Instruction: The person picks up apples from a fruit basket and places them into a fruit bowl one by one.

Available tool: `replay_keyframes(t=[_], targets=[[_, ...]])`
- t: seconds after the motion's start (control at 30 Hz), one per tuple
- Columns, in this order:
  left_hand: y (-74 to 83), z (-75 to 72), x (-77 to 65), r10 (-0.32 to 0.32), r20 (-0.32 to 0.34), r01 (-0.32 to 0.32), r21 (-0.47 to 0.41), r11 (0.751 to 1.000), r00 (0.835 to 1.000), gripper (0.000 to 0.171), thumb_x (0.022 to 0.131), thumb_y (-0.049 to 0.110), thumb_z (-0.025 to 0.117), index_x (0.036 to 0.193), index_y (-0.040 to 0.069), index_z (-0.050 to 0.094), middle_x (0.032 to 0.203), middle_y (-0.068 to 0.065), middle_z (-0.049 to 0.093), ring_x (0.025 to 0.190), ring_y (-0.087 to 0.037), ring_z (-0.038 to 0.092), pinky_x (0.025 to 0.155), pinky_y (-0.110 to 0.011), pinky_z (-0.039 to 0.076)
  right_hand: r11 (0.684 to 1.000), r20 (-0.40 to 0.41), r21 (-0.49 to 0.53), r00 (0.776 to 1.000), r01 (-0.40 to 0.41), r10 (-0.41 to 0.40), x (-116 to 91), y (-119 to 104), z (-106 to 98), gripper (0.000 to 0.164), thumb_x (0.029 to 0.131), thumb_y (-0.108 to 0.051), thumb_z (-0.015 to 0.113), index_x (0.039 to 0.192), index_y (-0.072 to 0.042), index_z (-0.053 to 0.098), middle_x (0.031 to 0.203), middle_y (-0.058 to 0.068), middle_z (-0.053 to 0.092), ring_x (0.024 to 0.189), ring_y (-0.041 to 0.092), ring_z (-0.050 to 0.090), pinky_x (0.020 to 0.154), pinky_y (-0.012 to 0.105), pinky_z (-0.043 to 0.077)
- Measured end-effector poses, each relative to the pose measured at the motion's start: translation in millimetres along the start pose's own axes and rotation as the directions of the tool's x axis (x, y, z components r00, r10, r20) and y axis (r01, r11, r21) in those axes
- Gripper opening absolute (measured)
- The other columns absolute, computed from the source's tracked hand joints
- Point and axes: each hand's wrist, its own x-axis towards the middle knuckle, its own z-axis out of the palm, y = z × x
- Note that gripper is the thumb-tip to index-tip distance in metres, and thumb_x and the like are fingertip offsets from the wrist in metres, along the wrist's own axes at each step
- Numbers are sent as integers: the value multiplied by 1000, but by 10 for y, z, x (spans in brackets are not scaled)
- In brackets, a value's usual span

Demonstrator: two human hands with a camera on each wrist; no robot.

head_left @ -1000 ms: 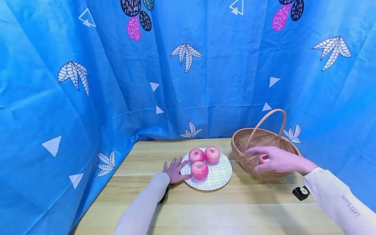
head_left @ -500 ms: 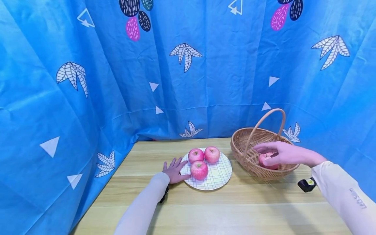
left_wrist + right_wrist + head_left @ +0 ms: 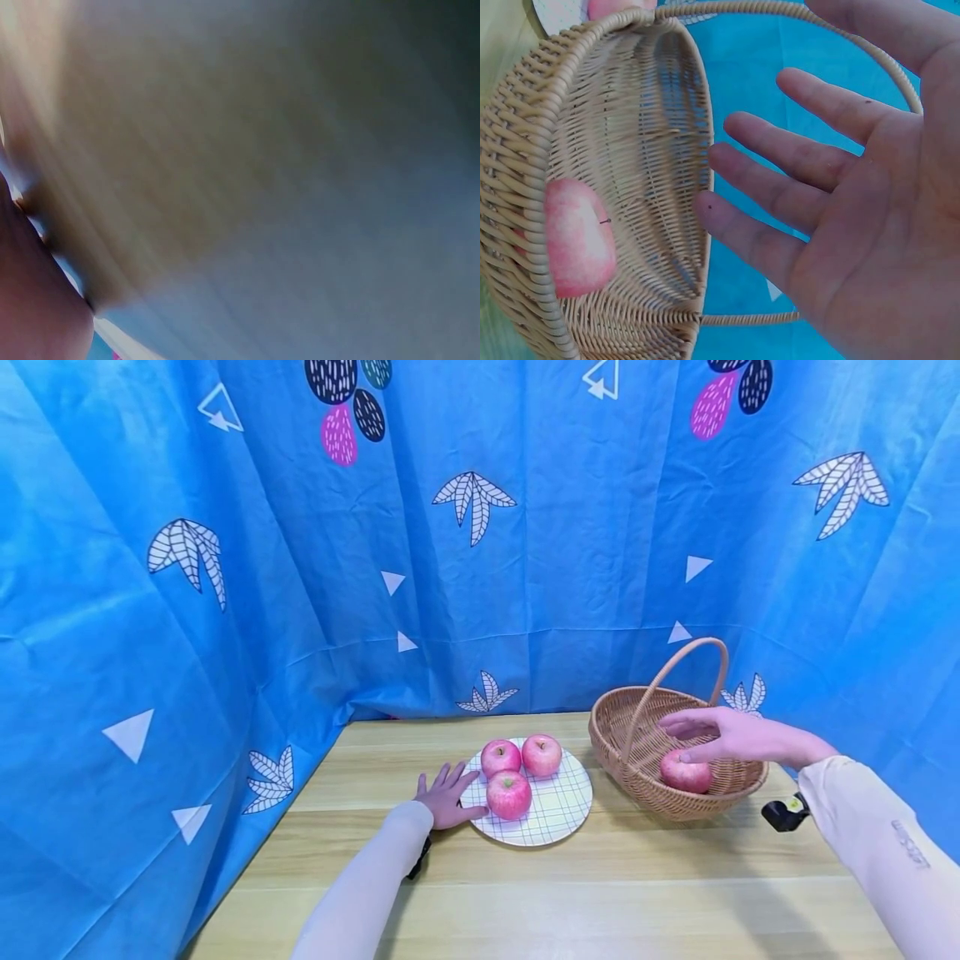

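My right hand (image 3: pixel 720 735) hovers over the wicker basket (image 3: pixel 630 718), its fingers spread and nothing in its palm, as the right wrist view shows. Below it a pink-red apple (image 3: pixel 686 772) lies inside the basket; the same apple (image 3: pixel 581 240) shows its stem in the right wrist view. My left hand (image 3: pixel 448 797) rests with fingers spread at the left rim of a round white plate (image 3: pixel 558 814) with a blue grid. On that plate sit three apples: a front one (image 3: pixel 509 794), a back left one (image 3: pixel 501 758) and a back right one (image 3: pixel 542 755).
The basket's tall arched handle (image 3: pixel 723 664) rises above its rim. Everything stands on a light wooden table (image 3: pixel 600 893). A blue patterned curtain (image 3: pixel 480 593) hangs behind and along both sides. The left wrist view is mostly blurred tabletop (image 3: pixel 187 150).
My right hand has moved right and up, away from the apple in the basket, and its fingers have come off it. The left hand, plate and three apples have stayed put.
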Motion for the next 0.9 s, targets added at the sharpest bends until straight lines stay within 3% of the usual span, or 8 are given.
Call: replay_keyframes(t=[0.3, 0.77, 0.9], targets=[[-40, 48, 49, -4, -4, 4, -15, 1000, 1000, 97, 79, 91, 39, 160, 43, 18, 172, 4, 5, 158, -31, -1, 119, -70, -4, 996, 6, 89, 1000, -18, 18, 66, 160, -77, 59, 96, -32, 67, 149, -15, 47, 149, 19, 52, 139, 46, 44, 97, 33, 49], [-55, 68, 49, -4, -7, 3, -14, 1000, 1000, 97, 79, 93, 37, 160, 43, 18, 171, 4, 5, 158, -30, -1, 119, -70, -3, 976, 19, 198, 996, -93, 91, 110, 391, -101, 66, 98, -32, 64, 154, -10, 36, 153, 27, 43, 141, 51, 38, 104, 58, 47], [-65, 76, 48, -5, -7, 5, -5, 1000, 1000, 97, 79, 93, 37, 160, 43, 19, 171, 4, 5, 158, -31, 0, 119, -70, -2, 968, 3, 227, 994, -106, 108, 129, 476, -87, 68, 99, -32, 63, 155, -8, 34, 152, 27, 44, 141, 49, 40, 106, 56, 47]])
